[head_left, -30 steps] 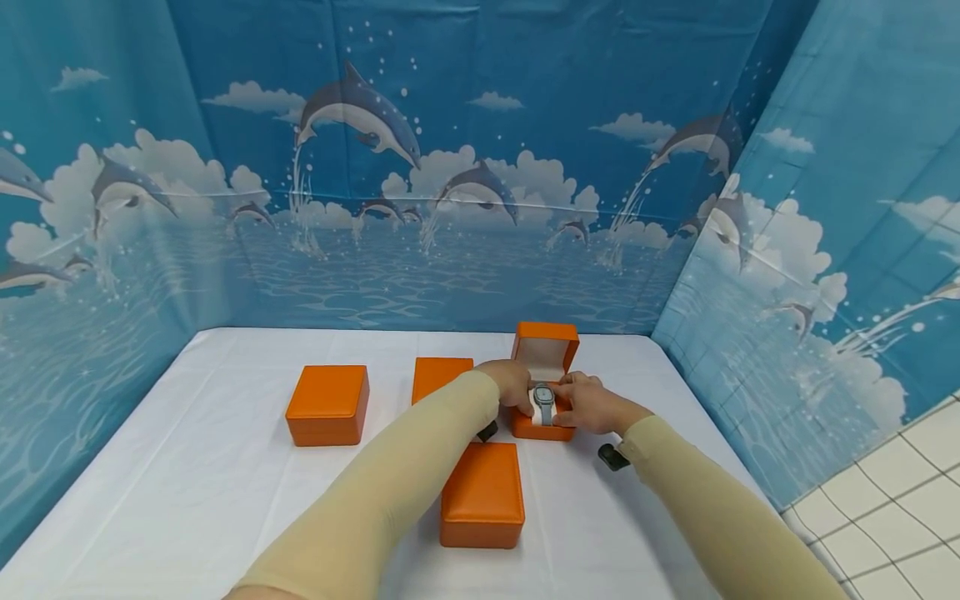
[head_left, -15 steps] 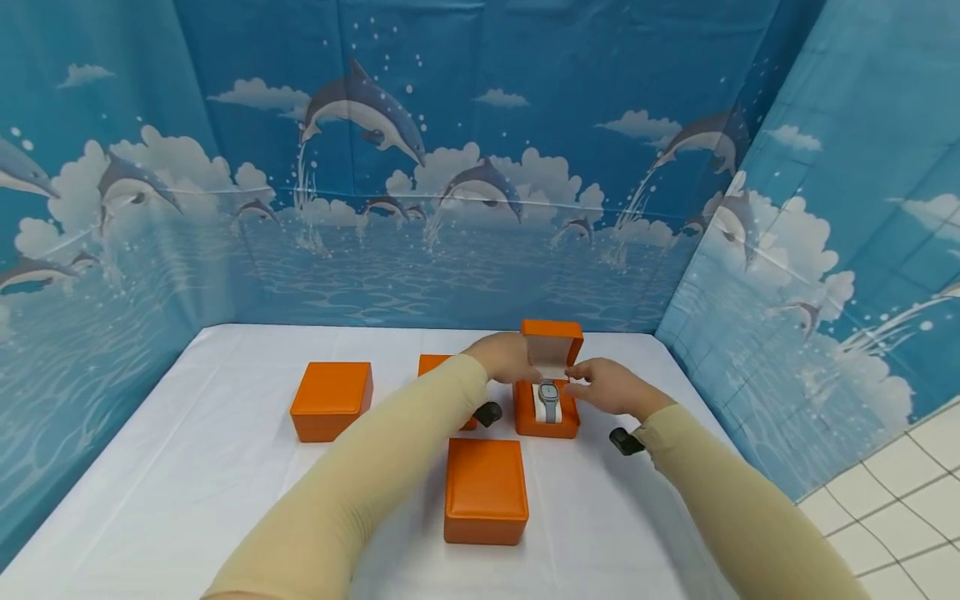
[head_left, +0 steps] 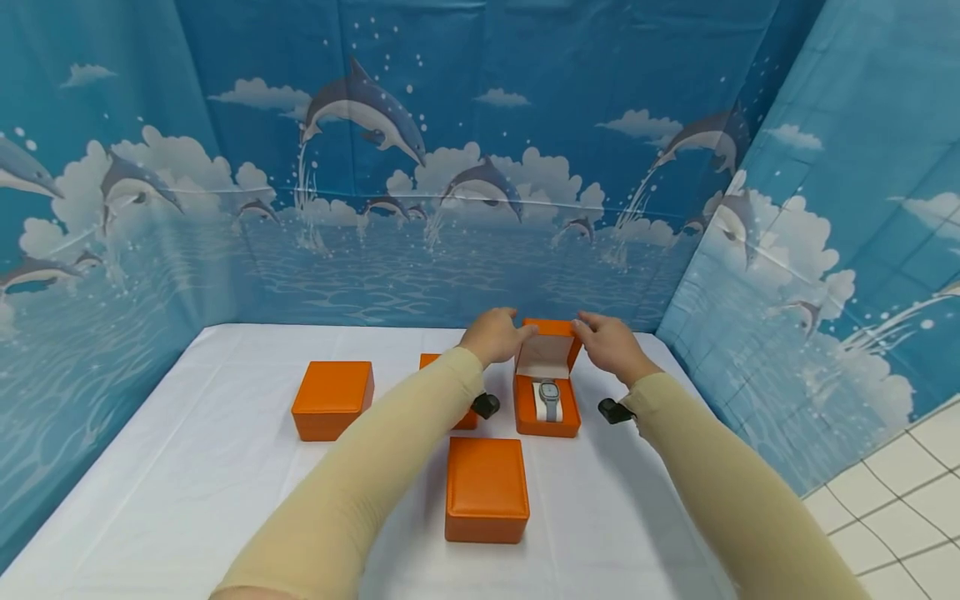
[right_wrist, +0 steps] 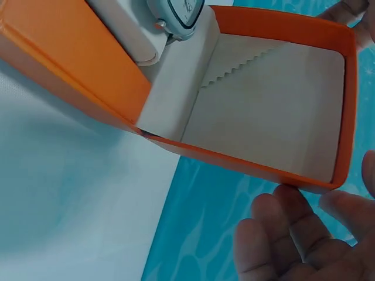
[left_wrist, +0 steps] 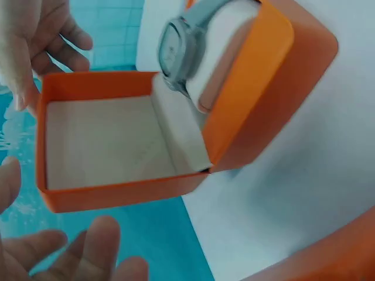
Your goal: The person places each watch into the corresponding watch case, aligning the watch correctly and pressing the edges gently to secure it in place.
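An orange watch box (head_left: 548,428) stands with its lid (head_left: 553,327) raised, showing a pale lining. Inside, a grey wristwatch (head_left: 550,400) is wrapped around a white cushion (left_wrist: 225,55). At the lid's left side, my left hand (head_left: 495,335) has its fingers spread, a small gap between them and the lid in the left wrist view. On the other side is my right hand (head_left: 611,343). Its fingertips (right_wrist: 287,196) lie right at the lid's edge, the fingers loosely bent in the right wrist view. Neither hand grips anything.
Three closed orange boxes share the white-clothed table (head_left: 187,500): a left box (head_left: 333,400), a front box (head_left: 487,487), and a middle box (head_left: 465,421) partly hidden by my left arm. A dolphin-printed curtain (head_left: 450,275) hangs close behind the table's far edge.
Both hands have let go of the watch and its cushion, now seated in the box. They have risen and moved back to either side of the raised lid.
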### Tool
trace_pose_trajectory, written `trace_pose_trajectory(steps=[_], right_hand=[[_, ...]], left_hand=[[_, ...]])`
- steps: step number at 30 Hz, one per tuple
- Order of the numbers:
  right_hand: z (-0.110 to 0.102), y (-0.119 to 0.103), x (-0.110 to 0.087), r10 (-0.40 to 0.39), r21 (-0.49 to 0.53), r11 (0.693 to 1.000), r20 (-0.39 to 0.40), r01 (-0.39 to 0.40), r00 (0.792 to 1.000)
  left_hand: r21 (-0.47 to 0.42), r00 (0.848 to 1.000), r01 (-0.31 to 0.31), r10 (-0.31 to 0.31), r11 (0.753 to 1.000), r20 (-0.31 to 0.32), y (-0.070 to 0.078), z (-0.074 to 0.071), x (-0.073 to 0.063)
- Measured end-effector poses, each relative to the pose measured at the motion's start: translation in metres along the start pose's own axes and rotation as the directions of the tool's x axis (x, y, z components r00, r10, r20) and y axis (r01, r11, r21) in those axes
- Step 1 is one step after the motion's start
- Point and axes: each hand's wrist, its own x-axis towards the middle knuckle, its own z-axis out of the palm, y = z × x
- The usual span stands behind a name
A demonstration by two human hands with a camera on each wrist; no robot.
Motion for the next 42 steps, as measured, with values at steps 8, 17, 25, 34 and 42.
trace_pose_trajectory(steps=[8, 17, 25, 34, 42], right_hand=[[0.003, 0.001, -0.001, 0.036, 0.047, 0.998, 0.016, -0.037, 0.999], [0.002, 0.001, -0.003, 0.064, 0.09, 0.994, 0.041, -0.067, 0.997], [0.001, 0.001, -0.005, 0.07, 0.113, 0.991, 0.059, -0.076, 0.996], [-0.001, 0.001, -0.009, 0.068, 0.119, 0.99, 0.06, -0.074, 0.996], [0.0, 0.004, -0.01, 0.069, 0.112, 0.991, 0.073, -0.077, 0.995]], left_hand=[[-0.012, 1.0, -0.022, 0.022, 1.0, 0.018, -0.006, 0.006, 0.005], [-0.039, 1.0, -0.027, 0.027, 0.999, 0.004, -0.005, 0.007, 0.004], [-0.056, 1.0, -0.027, 0.027, 0.998, -0.004, -0.003, 0.004, -0.003], [-0.058, 1.0, -0.01, 0.01, 0.998, 0.011, -0.004, 0.004, 0.0], [-0.1, 0.999, -0.001, 0.004, 0.995, 0.036, -0.005, 0.003, -0.004]])
